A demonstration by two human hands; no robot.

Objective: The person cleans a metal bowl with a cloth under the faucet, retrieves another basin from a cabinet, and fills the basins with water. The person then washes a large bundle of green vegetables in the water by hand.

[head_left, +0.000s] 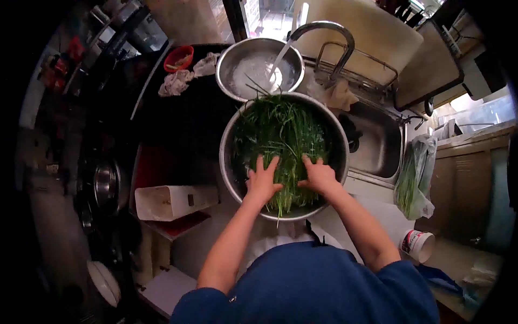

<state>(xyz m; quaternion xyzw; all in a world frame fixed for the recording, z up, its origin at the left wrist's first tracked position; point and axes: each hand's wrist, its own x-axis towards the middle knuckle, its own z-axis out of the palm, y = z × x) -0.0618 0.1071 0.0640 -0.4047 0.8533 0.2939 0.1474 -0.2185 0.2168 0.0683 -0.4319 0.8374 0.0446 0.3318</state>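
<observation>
Long green leafy stalks (pixel 294 129) fill a large metal bowl (pixel 229 175) in front of me, with some water visible around them. My left hand (pixel 263 182) presses on the stalks at the lower left, fingers spread. On the lower right part of the stalks rests my right hand (pixel 319 175), its fingers also apart. Behind the large bowl, a smaller metal bowl (pixel 224 73) holds water. A stream runs into it from a curved faucet (pixel 345 40).
A metal sink (pixel 377 143) lies to the right, beside a plastic bag of green stalks (pixel 415 175). A white tub (pixel 421 245) is at lower right. Left are a red basket (pixel 178 58), crumpled cloths (pixel 175 83) and a white container (pixel 154 203). Boards (pixel 429 65) stand behind.
</observation>
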